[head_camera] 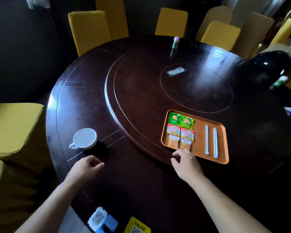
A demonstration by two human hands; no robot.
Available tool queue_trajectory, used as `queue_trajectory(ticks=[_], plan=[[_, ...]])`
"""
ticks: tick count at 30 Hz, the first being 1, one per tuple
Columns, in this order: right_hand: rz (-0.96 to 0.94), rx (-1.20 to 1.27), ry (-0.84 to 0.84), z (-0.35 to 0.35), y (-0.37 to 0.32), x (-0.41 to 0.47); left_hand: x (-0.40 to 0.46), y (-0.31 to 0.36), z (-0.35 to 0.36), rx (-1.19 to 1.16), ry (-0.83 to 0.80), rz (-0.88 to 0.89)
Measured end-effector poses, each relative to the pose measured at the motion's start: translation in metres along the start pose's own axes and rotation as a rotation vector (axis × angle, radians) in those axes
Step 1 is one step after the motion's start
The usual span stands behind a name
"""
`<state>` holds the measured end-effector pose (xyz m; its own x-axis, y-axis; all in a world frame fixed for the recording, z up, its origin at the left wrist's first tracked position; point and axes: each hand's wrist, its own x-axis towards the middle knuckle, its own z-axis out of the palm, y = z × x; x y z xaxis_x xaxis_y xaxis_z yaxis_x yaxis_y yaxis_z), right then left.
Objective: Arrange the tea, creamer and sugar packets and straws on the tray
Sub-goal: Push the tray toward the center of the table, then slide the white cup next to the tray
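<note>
Six packets (180, 130) left on tray (200, 135), right hand (186, 161) at near rim

Dim room, daylight entering from one o'clock and glaring white on the dark table (141, 98) toward two o'clock, corners falling to black, chairs (89, 31) bowed by wide-angle distortion, detail soft throughout.

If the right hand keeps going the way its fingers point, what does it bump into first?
Probably the nearer-right sugar packet on the orange tray. The right hand points up and away, fingers at the tray's near edge, though height above it is unclear.
</note>
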<state>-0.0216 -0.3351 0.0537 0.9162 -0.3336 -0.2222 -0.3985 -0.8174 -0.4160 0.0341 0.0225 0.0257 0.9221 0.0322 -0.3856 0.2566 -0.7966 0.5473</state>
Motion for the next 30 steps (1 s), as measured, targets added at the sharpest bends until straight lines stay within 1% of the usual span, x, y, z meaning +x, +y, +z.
queue_trajectory(ticks=[4,6,8,9,11,14,18,24,27,30], plan=[[-0.140,-0.062,-0.095,0.021,-0.046,0.007,0.000,-0.033,-0.033,-0.058,0.182,-0.093],[-0.157,-0.100,-0.150,0.026,-0.059,0.013,0.003,-0.037,-0.046,-0.058,0.250,-0.095],[-0.195,-0.176,-0.199,0.040,-0.081,0.019,0.007,-0.051,-0.063,-0.110,0.316,-0.125],[-0.191,-0.202,-0.205,0.041,-0.082,0.022,0.012,-0.050,-0.065,-0.119,0.331,-0.111],[-0.203,-0.261,-0.208,0.048,-0.091,0.027,0.022,-0.056,-0.071,-0.101,0.321,-0.119],[-0.204,-0.347,-0.223,0.058,-0.099,0.030,0.040,-0.067,-0.076,-0.037,0.243,-0.118],[-0.216,-0.425,-0.213,0.067,-0.100,0.030,0.051,-0.067,-0.071,0.017,0.146,-0.051],[-0.230,-0.447,-0.215,0.068,-0.098,0.030,0.055,-0.067,-0.065,-0.049,0.176,-0.029],[-0.235,-0.453,-0.224,0.069,-0.096,0.029,0.064,-0.064,-0.064,0.010,0.136,0.013],[-0.239,-0.460,-0.232,0.069,-0.097,0.028,0.071,-0.062,-0.064,0.066,0.136,0.000]])
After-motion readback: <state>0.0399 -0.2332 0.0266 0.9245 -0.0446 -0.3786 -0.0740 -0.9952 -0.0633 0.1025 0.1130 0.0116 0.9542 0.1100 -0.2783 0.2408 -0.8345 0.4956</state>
